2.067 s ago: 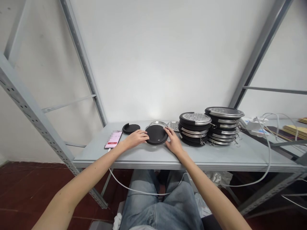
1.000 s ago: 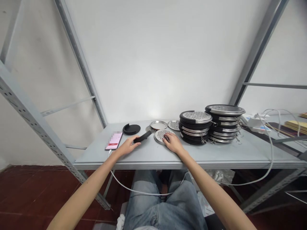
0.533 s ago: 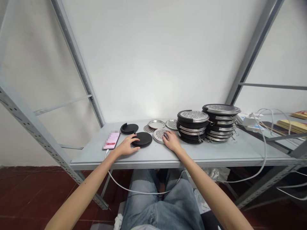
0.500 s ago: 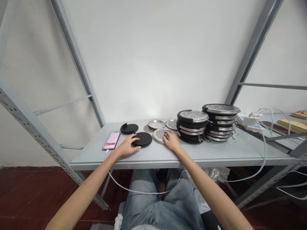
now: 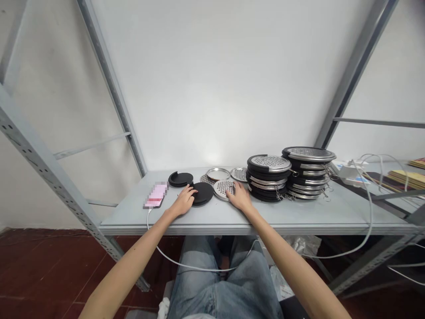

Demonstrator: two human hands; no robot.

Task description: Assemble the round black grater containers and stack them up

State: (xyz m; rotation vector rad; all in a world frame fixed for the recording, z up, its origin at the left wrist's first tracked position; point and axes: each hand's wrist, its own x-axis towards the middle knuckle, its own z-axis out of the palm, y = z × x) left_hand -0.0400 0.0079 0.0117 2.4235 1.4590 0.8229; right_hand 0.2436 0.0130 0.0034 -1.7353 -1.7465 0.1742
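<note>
At the left edge of a round black disc (image 5: 204, 195), my left hand (image 5: 183, 201) rests with its fingertips on the rim, fingers stretched out; the thumb is hard to make out. My right hand (image 5: 239, 197) lies with spread fingers on the right side of a round metal plate (image 5: 223, 188) full of holes. The disc and the plate lie flat, side by side. Behind them are another black disc with a raised rim (image 5: 181, 179), a shiny metal ring (image 5: 218, 173), a second perforated plate (image 5: 238, 173) and part of a third perforated piece (image 5: 206, 179).
Two stacks of black and metal discs, the nearer stack (image 5: 268, 177) and the taller stack (image 5: 307, 173), stand right of my hand, with small clips hanging. A phone (image 5: 156, 195) on a white cable (image 5: 148, 221) lies left. Metal posts (image 5: 113, 97) frame the grey table (image 5: 133, 212).
My left hand has drawn its fingers closer together at the black disc's left edge. My right hand stays on the perforated plate. The whole view has shifted slightly.
</note>
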